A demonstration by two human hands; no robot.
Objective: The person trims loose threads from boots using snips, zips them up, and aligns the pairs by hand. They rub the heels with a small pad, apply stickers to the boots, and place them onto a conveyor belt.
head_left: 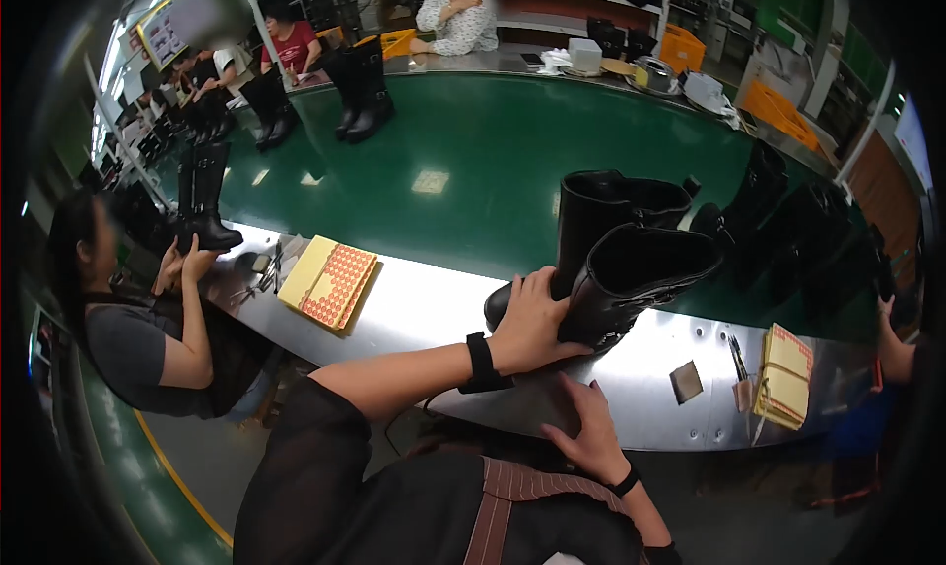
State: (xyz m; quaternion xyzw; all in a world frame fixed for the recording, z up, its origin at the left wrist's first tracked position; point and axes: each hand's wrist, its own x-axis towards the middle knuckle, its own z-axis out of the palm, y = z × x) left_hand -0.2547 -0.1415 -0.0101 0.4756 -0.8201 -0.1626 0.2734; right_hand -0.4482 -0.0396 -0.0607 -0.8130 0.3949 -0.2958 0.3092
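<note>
A pair of black leather boots with buckled straps stands in front of me, the near boot [611, 294] overlapping the far boot [581, 230]; their open tops face up toward me. My left hand [532, 324], with a black band at the wrist, wraps the near boot's shaft from the left, thumb toward me and fingers on the far side. Below the boots, at the metal edge of the bench, my right hand [594, 432] is held with thumb and fingers apart and nothing in it.
A green conveyor belt [473, 171] runs behind the metal ledge [414, 309], carrying more boots [365, 92]. Yellow patterned pads lie left [330, 281] and right [785, 376]; a brown square [687, 382] is near the right one. A co-worker [148, 329] handles a boot at left.
</note>
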